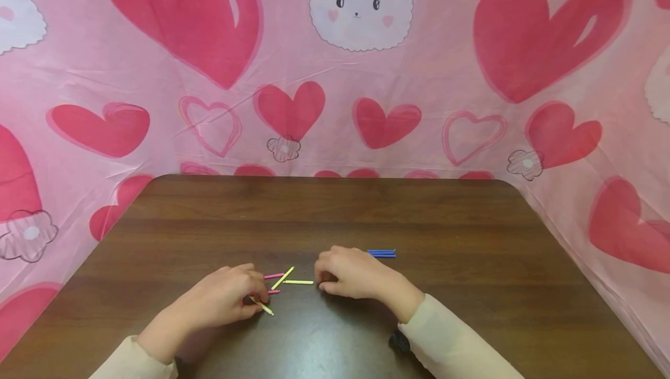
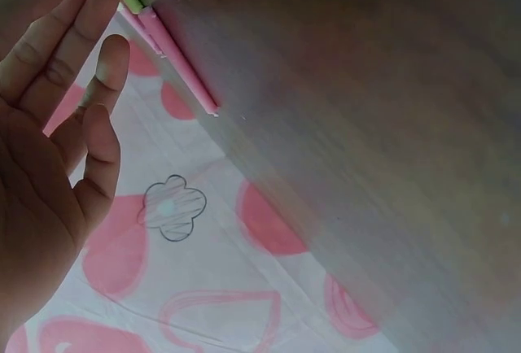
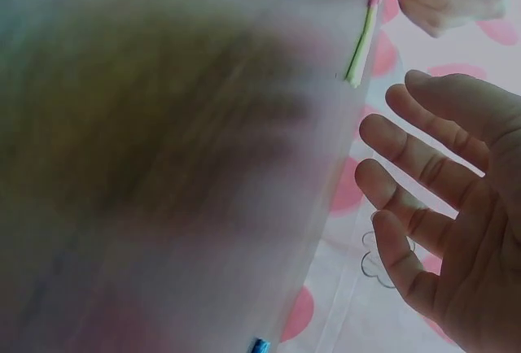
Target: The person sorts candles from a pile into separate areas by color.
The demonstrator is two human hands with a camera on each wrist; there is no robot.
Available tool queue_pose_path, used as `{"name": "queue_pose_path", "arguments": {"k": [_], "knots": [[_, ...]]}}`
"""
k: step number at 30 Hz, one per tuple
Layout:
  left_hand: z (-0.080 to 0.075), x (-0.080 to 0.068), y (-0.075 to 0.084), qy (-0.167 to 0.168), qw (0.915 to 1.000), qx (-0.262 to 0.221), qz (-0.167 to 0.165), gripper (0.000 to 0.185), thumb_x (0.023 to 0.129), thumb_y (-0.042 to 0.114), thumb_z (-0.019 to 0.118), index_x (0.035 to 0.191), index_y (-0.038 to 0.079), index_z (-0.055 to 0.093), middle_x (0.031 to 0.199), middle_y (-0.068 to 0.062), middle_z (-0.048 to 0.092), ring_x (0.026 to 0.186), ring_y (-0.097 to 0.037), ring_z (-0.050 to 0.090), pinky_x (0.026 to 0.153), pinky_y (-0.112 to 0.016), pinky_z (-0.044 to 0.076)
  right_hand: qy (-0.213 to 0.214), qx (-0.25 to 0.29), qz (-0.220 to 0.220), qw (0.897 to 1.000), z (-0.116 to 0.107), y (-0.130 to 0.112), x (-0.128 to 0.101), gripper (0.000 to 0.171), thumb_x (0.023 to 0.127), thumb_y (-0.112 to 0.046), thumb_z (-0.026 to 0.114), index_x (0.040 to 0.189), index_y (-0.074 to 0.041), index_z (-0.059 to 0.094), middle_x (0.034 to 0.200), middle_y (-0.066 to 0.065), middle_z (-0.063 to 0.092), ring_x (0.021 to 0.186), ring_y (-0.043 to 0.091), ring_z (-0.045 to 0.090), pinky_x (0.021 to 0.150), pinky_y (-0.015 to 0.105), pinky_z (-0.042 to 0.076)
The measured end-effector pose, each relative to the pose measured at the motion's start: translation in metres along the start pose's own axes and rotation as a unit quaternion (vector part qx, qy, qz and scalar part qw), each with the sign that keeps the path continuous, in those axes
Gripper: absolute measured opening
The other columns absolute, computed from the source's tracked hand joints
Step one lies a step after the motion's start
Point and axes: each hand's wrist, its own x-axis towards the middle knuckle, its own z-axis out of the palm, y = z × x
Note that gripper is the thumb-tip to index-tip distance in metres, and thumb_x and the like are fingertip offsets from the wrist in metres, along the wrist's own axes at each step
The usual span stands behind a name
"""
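My left hand (image 1: 230, 295) pinches a thin yellow stick (image 1: 267, 310) between thumb and fingertips, low over the table, its other fingers loosely extended. Right beside these fingers lie two pink sticks (image 1: 274, 276), partly covered by the hand. A yellow stick (image 1: 283, 278) lies slanted next to them, and another yellow stick (image 1: 299, 282) lies crosswise at its side. My right hand (image 1: 350, 271) hovers right of this loose group with relaxed, slightly bent fingers and nothing in them. Several blue sticks (image 1: 382, 254) lie side by side just beyond it, their left ends hidden behind the hand.
The brown wooden table (image 1: 335, 210) has rounded far corners. A pink cloth (image 1: 335, 71) printed with hearts hangs behind it and along both sides. Something small and black (image 1: 399, 342) shows under the right sleeve (image 1: 450, 338).
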Motion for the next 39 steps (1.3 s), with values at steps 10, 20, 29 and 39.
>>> {"name": "queue_pose_path", "arguments": {"k": [10, 20, 29, 39], "knots": [[-0.001, 0.0, -0.003, 0.013, 0.9995, 0.024, 0.017, 0.02, 0.075, 0.018, 0.084, 0.081, 0.032, 0.072, 0.083, 0.026, 0.064, 0.08, -0.001, 0.043, 0.058, -0.017, 0.033, -0.009, -0.036, -0.026, 0.999, 0.002, -0.012, -0.002, 0.004, 0.09, -0.026, 0.073, 0.09, -0.029, 0.07, 0.086, -0.017, 0.058, 0.079, 0.002, 0.046, 0.061, 0.019, 0.038], [0.002, 0.001, -0.006, 0.012, 0.9987, 0.048, 0.012, 0.021, 0.072, 0.017, 0.084, 0.077, 0.031, 0.07, 0.078, 0.027, 0.061, 0.081, -0.003, 0.045, 0.058, -0.02, 0.032, -0.015, -0.058, -0.034, 0.998, 0.005, -0.017, -0.003, 0.003, 0.09, -0.03, 0.071, 0.089, -0.027, 0.07, 0.084, -0.016, 0.055, 0.08, 0.002, 0.045, 0.061, 0.02, 0.036], [0.005, 0.004, -0.008, 0.009, 0.9982, 0.059, 0.009, 0.025, 0.071, 0.014, 0.083, 0.072, 0.031, 0.065, 0.074, 0.026, 0.057, 0.078, -0.001, 0.045, 0.058, -0.018, 0.031, -0.017, -0.059, -0.036, 0.997, 0.005, -0.018, -0.003, 0.003, 0.09, -0.03, 0.071, 0.089, -0.028, 0.07, 0.085, -0.016, 0.056, 0.08, 0.001, 0.044, 0.06, 0.019, 0.034], [0.006, 0.005, -0.006, 0.009, 0.998, 0.06, 0.017, 0.03, 0.067, 0.012, 0.081, 0.064, 0.03, 0.057, 0.069, 0.023, 0.051, 0.073, 0.0, 0.043, 0.055, -0.017, 0.03, -0.017, -0.052, -0.038, 0.998, 0.005, -0.019, -0.004, 0.004, 0.089, -0.029, 0.072, 0.088, -0.03, 0.068, 0.085, -0.017, 0.056, 0.081, 0.001, 0.046, 0.062, 0.019, 0.035]]}}
